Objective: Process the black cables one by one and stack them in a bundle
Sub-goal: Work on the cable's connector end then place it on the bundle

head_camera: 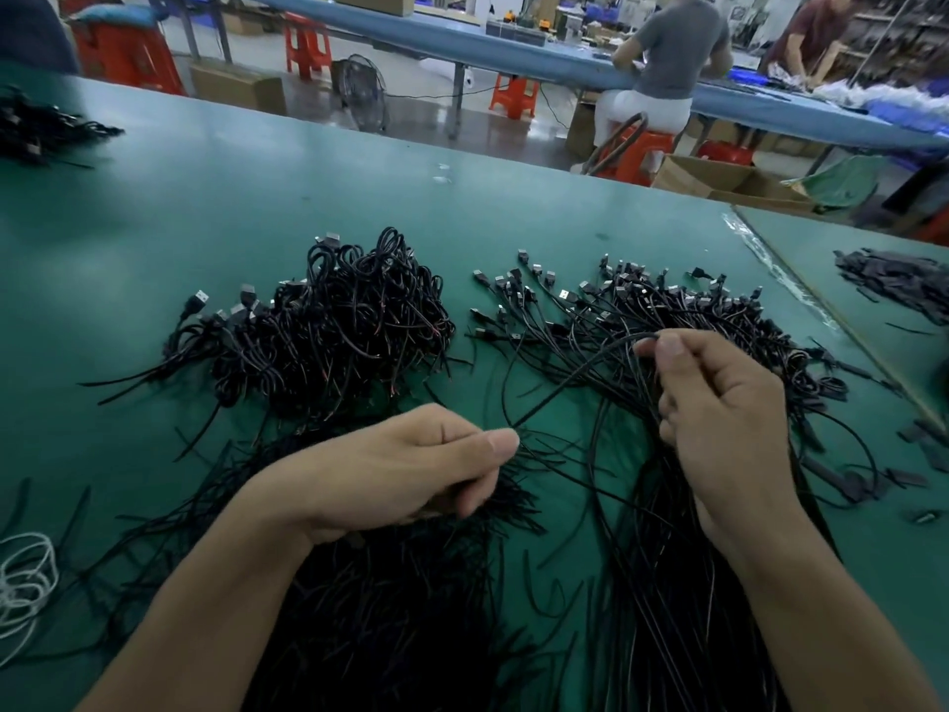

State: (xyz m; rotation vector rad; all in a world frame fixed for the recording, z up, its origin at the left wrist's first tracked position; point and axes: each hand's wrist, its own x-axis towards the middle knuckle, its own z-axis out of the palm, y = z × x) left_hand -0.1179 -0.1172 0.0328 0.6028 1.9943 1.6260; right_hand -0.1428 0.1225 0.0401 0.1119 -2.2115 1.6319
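Observation:
One thin black cable point(570, 375) arcs between my two hands above the green table point(257, 197). My left hand point(411, 465) pinches its lower end between thumb and forefinger. My right hand point(719, 403) pinches its upper part between thumb and fingertips. A coiled bundle of black cables point(339, 326) with USB plugs lies ahead on the left. A spread pile of straight cables point(667, 310) with plugs pointing away lies ahead on the right, running down under my right forearm. More loose black strands point(390, 598) lie under my left forearm.
Black strips point(898, 285) lie at the right beyond a table seam. White cord point(23, 578) sits at the left edge, and another cable heap point(36, 125) at the far left. Two people work at a blue bench point(513, 54) behind; red stools and boxes stand between.

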